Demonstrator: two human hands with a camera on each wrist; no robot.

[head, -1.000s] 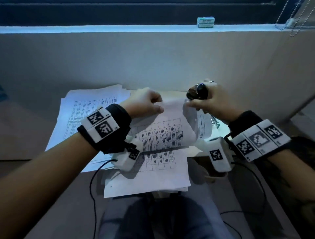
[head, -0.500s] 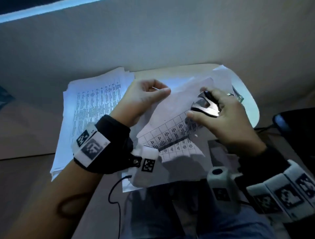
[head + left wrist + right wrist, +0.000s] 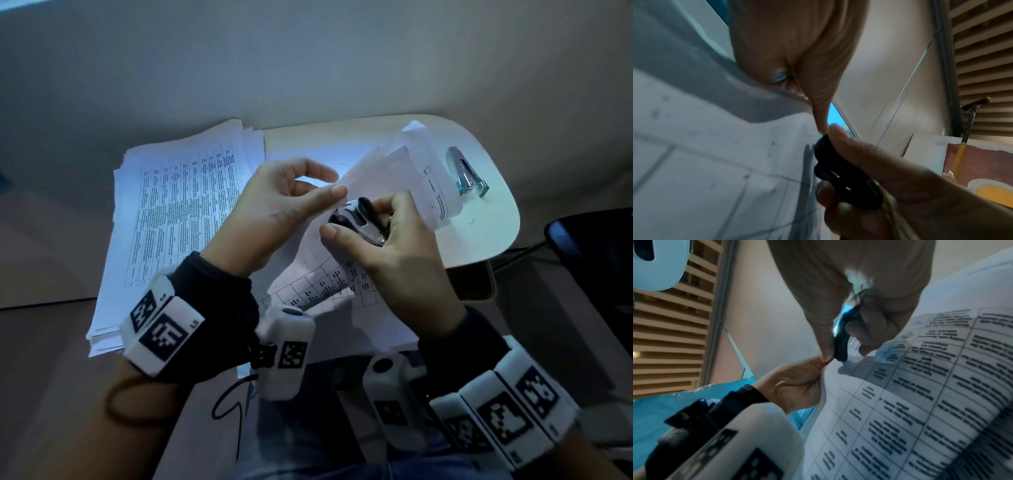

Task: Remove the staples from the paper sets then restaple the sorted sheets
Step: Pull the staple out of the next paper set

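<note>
A set of printed table sheets (image 3: 322,277) is held up over the small table, its upper pages curling back to the right. My left hand (image 3: 291,195) pinches the sheets' top corner (image 3: 813,128) between thumb and fingers. My right hand (image 3: 387,236) grips a black and silver staple remover (image 3: 359,222) with its metal claws at that same corner. The wrist views show the staple remover (image 3: 846,180) against the sheet edge and the set of printed table sheets (image 3: 920,394) under it. Whether a staple is caught in the claws is hidden.
A thick pile of printed pages (image 3: 178,212) lies on the left of the small rounded table (image 3: 493,219). A clear teal stapler (image 3: 466,176) lies at the table's far right, with a loose staple (image 3: 472,221) nearby. A plain wall stands close behind.
The head view tilted down and nearer. My right hand brought the staple remover from above the sheets down to the corner that my left hand pinches; the stapler came into sight.
</note>
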